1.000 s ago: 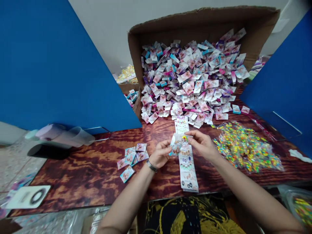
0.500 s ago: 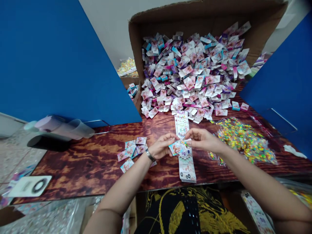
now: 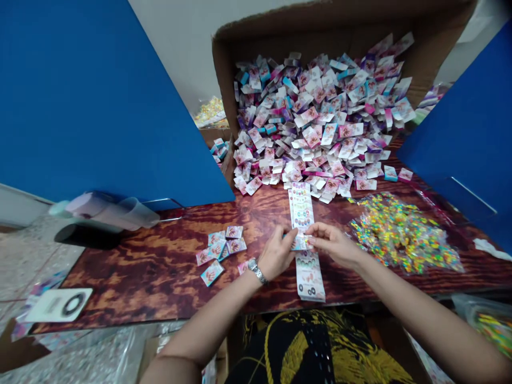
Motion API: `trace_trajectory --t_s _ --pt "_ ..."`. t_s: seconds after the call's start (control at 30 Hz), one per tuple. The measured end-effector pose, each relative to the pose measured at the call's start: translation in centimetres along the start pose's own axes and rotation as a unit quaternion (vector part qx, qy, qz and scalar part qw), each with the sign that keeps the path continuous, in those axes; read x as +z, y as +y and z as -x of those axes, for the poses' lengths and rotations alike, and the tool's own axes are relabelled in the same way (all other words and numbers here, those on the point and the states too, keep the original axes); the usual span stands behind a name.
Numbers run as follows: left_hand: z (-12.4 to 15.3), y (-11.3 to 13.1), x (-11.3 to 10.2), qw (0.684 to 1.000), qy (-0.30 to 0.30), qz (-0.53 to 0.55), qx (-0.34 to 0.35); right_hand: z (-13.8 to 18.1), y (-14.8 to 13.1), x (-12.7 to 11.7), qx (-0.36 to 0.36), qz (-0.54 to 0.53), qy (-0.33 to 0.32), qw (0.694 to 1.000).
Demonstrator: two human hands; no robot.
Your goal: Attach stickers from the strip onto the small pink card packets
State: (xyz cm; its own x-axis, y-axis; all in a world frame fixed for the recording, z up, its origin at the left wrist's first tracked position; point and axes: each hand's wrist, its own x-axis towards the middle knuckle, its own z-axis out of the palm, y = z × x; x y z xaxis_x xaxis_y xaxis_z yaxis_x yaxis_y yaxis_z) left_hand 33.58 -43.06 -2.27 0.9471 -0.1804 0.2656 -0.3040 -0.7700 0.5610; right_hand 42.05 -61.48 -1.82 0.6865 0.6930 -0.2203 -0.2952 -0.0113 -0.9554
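Observation:
My left hand [image 3: 278, 252], with a metal watch on its wrist, is closed around a small printed carton [image 3: 300, 244], mostly hidden by the fingers. The fingertips of my right hand [image 3: 334, 242] pinch at the carton's right end, perhaps on its flap; a small yellow bit shows there. Beneath both hands lies a long stack of printed paper strips [image 3: 310, 277] with rows of coloured round pictures. Left of my left hand, several small cartons [image 3: 216, 249] lie flat on the wooden table [image 3: 160, 277]. A pile of clear packets with yellow, green and orange pieces [image 3: 404, 234] is right of my right hand.
A large cardboard box [image 3: 224, 80] on its side spills many small cartons [image 3: 320, 128] onto the table's back. Blue panels [image 3: 100, 96] stand at both sides. Plastic cups [image 3: 116, 210] lie at the left, near a white phone-like object [image 3: 60, 305] at the table corner.
My left hand has turned over the carton, so its printed face is now mostly covered. My right hand stays at the carton's right end. The view has shifted slightly.

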Motion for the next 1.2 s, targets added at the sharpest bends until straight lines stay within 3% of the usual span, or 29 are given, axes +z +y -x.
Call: trace_trajectory --t_s 0.27,0.4,0.5,0.7,0.8,0.87,0.97,1.2 --pt "-0.6 1.6 0.0 0.97 -0.017 -0.243 -0.018 0.0 0.6 0.2 -0.063 0.148 0.072 0.984" --pt "-0.8 2.2 0.5 0.966 -0.024 -0.256 -0.021 0.8 -0.4 1.2 -0.109 0.33 0.104 0.932" --pt "-0.8 2.1 1.1 0.971 -0.013 -0.236 -0.031 1.2 -0.8 1.3 -0.125 0.392 0.109 0.905" --pt "-0.8 1.7 1.4 0.976 -0.004 -0.215 -0.03 0.5 0.6 0.4 -0.093 0.232 0.114 0.961" --pt "-1.0 1.7 1.4 0.975 -0.001 -0.222 -0.014 0.5 0.6 0.7 -0.101 0.236 0.102 0.961" --pt "-1.1 1.7 1.5 0.975 -0.001 -0.222 -0.007 0.7 0.2 1.2 -0.129 0.33 0.104 0.929" --pt "-1.1 1.7 1.6 0.976 0.001 -0.218 0.0 1.1 -0.2 1.9 -0.168 0.471 0.13 0.856" --pt "-0.4 1.6 2.0 0.976 0.007 -0.217 0.0 0.8 -0.2 1.8 -0.193 0.634 0.143 0.735"
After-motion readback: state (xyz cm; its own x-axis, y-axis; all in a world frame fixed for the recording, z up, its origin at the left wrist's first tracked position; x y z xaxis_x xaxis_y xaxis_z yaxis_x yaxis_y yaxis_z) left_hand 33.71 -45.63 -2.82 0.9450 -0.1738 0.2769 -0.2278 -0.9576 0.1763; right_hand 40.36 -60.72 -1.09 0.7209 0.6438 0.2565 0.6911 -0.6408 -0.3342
